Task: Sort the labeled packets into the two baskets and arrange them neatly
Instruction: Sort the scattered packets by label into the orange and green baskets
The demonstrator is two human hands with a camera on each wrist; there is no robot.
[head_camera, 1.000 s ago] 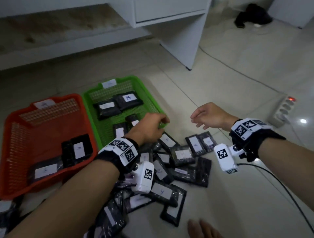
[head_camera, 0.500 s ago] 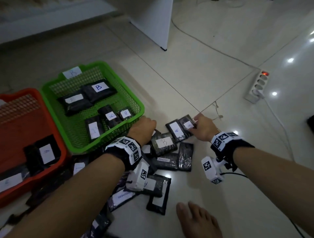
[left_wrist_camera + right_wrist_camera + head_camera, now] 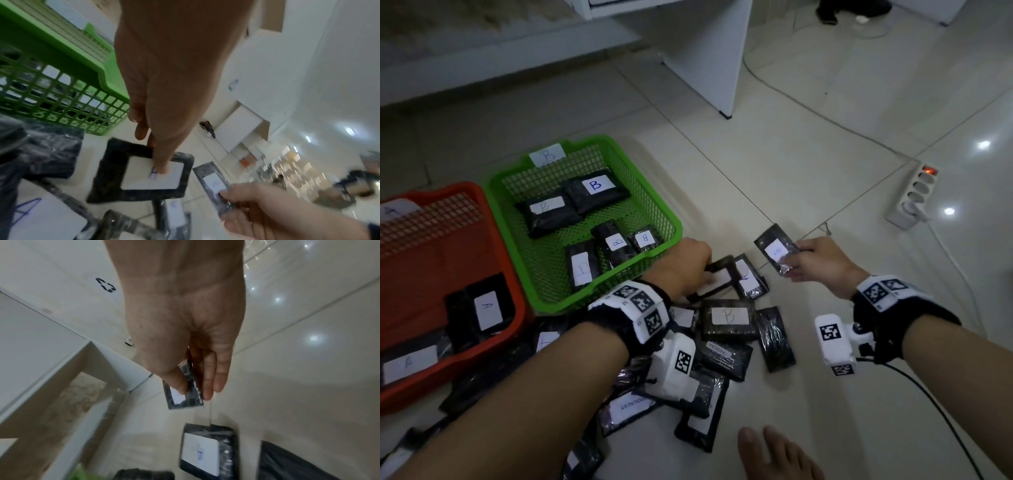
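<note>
Risk of wrong basket: right hand (image 3: 813, 265) pinching a small packet (image 3: 775, 248) off the floor, label unclear, left hand (image 3: 683, 265) gripping an "A" packet (image 3: 144, 172) on the pile, just beside the green B basket (image 3: 654, 205).

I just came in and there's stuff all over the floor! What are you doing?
Sorting black packets by letter. The right hand pinches a small packet lifted off the floor, and the left hand grips another packet from the pile. The green basket holds B packets, the red basket A packets. Many remain unsorted.
</note>
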